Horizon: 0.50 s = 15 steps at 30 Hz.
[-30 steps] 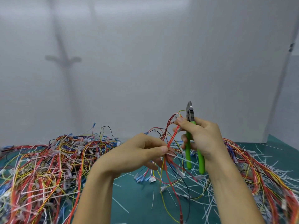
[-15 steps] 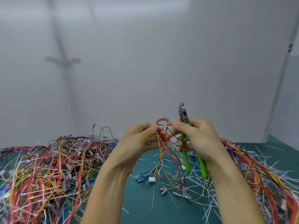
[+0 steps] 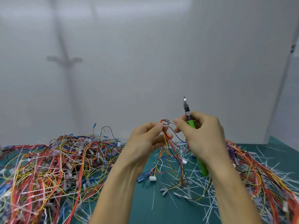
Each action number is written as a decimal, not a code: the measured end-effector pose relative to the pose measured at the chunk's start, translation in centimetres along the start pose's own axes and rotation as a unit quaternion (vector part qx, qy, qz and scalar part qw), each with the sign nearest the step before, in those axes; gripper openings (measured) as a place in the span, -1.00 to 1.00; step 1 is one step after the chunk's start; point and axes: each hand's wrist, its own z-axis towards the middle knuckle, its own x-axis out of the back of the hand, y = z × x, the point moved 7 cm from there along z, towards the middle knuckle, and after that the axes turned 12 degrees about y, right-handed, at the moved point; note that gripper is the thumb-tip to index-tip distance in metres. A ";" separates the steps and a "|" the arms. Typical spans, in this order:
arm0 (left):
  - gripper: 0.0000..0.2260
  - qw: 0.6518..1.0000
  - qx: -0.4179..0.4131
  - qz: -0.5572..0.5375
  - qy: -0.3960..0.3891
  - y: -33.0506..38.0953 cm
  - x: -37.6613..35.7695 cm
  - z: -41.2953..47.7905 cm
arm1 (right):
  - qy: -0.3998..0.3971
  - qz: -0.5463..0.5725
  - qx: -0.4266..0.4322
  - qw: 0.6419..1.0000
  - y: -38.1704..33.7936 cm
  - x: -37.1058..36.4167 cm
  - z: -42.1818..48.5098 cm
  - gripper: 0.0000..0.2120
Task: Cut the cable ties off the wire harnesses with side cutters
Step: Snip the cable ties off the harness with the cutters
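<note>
No readable txt, nos., brands or signs anywhere. Side cutters [image 3: 191,124]: any mark on the green grips is covered by the right hand [image 3: 203,135] or too small to tell. White connector [image 3: 152,178]: too blurry for markings.

A plain grey-white wall [image 3: 145,54] fills the upper two thirds of the frame, with a soft bright band of light across its top. A blurred cross-shaped shadow [image 3: 64,59] falls at upper left, perhaps from a stand. At far right a slanting seam [image 3: 283,88] marks a side panel. Below lies a teal tabletop [image 3: 142,201].
</note>
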 end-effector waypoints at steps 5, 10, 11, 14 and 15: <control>-0.85 0.996 0.001 -0.090 -0.018 0.1 -0.2 0.3 | -0.058 -0.007 -0.012 0.998 -0.1 -0.2 -0.1 -0.79; -0.86 0.992 -0.004 -0.116 -0.052 0.1 -0.4 0.1 | -0.071 0.011 -0.019 0.997 -0.3 -0.7 -0.4 -0.77; -0.86 0.994 -0.011 -0.099 -0.053 0.2 -0.3 0.0 | -0.062 -0.003 -0.006 0.998 -0.4 -0.6 -0.4 -0.77; -0.87 0.998 -0.034 -0.038 -0.044 0.3 0.0 -0.1 | -0.033 -0.005 0.009 0.999 -0.5 -0.2 -0.2 -0.77; -0.89 0.998 -0.034 -0.026 -0.041 0.3 0.0 -0.2 | -0.026 0.009 0.007 1.000 -0.6 -0.1 -0.2 -0.78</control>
